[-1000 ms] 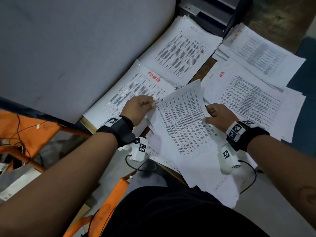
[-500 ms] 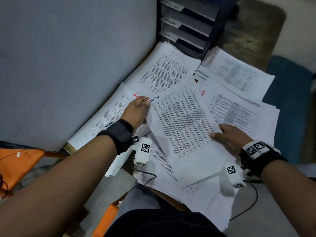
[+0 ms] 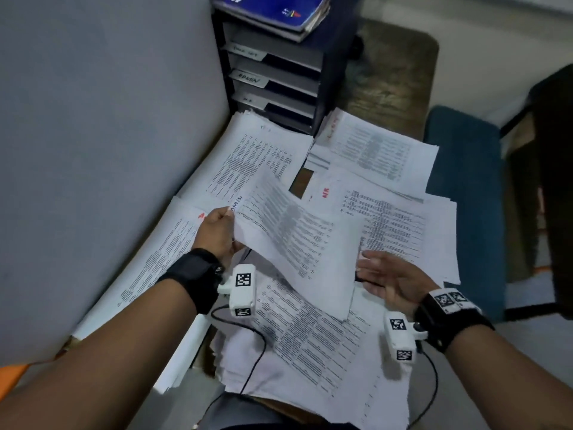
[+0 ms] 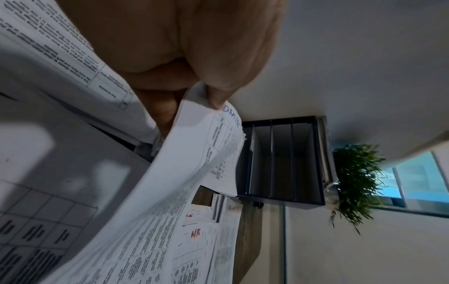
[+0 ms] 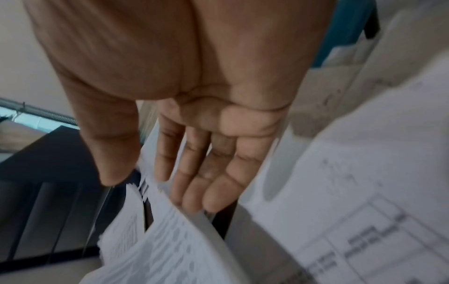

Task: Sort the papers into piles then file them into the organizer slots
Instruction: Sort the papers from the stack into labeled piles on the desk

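The sorting step is in hand. The left hand [image 3: 217,234] pinches the near-left corner of a lifted sheaf marked ADMIN [image 3: 297,243], thumb on top and fingers beneath, as the left wrist view shows. The right hand [image 3: 387,280] is spread flat with straight fingers at the sheaf's 4 o'clock edge; its fingertips [image 5: 194,199] sit at the paper edge, but whether they bear on it I cannot tell. The sheaf bows in the air above the unsorted heap [image 3: 310,336] at 6 o'clock.

By my reading, this sheaf belongs on the red-lettered pile [image 3: 155,262] at 9 o'clock, just beside the left hand, whose heading is partly hidden by that hand. The next move calls for a short carry leftward, with the loose far edge kept from fanning out, then squaring on top. Filing looks some way off, since the heap is large.

Other piles lie on the desk [image 3: 302,180]: the HR pile [image 3: 387,218] at 2 o'clock, a pile with an unreadable red heading [image 3: 372,147] at 1 o'clock, and another [image 3: 257,156] at 12 o'clock. The black organizer [image 3: 276,85] stands at 12 o'clock with labelled slots, one reading ADMIN, and blue notebooks [image 3: 279,10] on top. A grey partition [image 3: 108,119] walls the left; a blue chair [image 3: 465,197] stands at 3 o'clock. The left wrist view shows a green plant [image 4: 357,182] and a window [image 4: 417,182].
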A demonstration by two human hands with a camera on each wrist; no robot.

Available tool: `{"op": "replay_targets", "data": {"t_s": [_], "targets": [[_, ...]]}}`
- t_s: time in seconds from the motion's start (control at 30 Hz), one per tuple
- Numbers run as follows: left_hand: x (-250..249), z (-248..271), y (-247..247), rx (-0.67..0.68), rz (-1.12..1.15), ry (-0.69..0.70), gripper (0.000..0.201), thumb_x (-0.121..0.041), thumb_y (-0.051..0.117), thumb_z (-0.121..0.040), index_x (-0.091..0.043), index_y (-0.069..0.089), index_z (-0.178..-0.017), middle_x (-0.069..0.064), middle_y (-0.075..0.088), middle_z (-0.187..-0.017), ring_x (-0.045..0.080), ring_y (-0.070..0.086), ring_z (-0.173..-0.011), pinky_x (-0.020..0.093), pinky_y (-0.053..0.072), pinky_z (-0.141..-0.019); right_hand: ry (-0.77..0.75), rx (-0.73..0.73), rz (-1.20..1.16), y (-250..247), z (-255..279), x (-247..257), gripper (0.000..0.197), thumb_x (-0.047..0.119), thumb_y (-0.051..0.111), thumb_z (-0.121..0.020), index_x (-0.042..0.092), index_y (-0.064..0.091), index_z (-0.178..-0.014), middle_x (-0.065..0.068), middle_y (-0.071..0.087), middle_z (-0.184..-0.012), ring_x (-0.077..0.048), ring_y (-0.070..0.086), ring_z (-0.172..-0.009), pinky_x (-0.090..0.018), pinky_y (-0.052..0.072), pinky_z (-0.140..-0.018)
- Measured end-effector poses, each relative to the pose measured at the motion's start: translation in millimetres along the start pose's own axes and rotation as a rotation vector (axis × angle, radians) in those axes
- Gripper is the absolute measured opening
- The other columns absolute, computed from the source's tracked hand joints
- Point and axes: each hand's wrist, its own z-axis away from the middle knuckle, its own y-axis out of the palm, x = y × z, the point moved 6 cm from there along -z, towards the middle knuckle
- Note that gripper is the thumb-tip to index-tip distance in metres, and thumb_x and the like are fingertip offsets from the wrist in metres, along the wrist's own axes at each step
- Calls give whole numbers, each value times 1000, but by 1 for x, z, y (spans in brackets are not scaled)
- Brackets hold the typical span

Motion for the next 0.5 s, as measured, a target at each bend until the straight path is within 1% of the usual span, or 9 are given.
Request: {"op": "replay_targets", "data": {"t_s": [0.07,0.17,0.2,0.23,0.3,0.33,0.4,0.43,0.5], "targets": [[4,-3,1,-10,24,-27,18,-15,46,-102,-8,61,-110,9,58,-76,15,51,-52,21,47,-43,30,18,62,16,-2,-9,54,12,81,-70,6,61,-120,-16,69,-112,-32,66,-99,-44,55,-87],[8,-2,0,27,10,-53,14,-3,45,-97,-9,55,-105,2,58,-57,11,49,-42,18,42,-40,62,-38,151,29,-6,-22,33,9,70,-86,8,63,-118,-12,71,-114,-33,66,-107,-49,55,-89],[13,-2,-2,41,10,-64,11,-4,47,-97,-9,54,-103,3,61,-63,13,54,-49,21,48,-48,78,-61,150,30,-9,-26,29,9,68,-88,8,64,-117,-12,72,-112,-34,67,-105,-48,56,-86],[16,0,-5,48,-3,-72,10,-7,49,-97,-9,57,-103,6,66,-75,18,60,-61,28,53,-61,81,-104,186,27,-14,-29,27,10,67,-89,8,65,-116,-13,73,-109,-34,68,-102,-44,57,-81],[24,1,-13,67,-97,-62,16,-16,58,-95,-7,63,-107,15,70,-97,26,63,-80,43,54,-83,23,-181,407,22,-19,-25,27,19,68,-89,10,67,-114,-7,75,-103,-26,71,-92,-35,56,-76],[26,4,-16,95,-153,-56,22,-19,61,-93,-5,63,-110,16,71,-101,27,64,-83,47,54,-86,1,-222,533,19,-21,-20,26,23,67,-89,11,67,-112,-2,75,-100,-20,71,-87,-30,55,-73],[28,9,-25,130,-208,-48,14,-14,61,-95,-4,62,-105,14,73,-93,26,68,-79,46,59,-79,-28,-272,617,14,-19,-10,23,23,64,-91,16,66,-113,6,71,-96,-11,66,-84,-22,48,-67],[31,11,-30,147,-233,-62,10,-10,59,-96,-4,61,-103,14,74,-92,28,70,-79,43,61,-74,-44,-276,630,12,-17,-6,25,24,63,-92,17,65,-116,7,70,-99,-10,65,-87,-22,46,-70],[39,14,-37,182,-252,-118,11,-6,58,-96,0,59,-105,17,74,-100,36,72,-89,44,62,-74,-77,-266,698,14,-10,6,31,29,61,-93,17,63,-120,6,69,-111,-15,64,-97,-28,47,-85]]}}
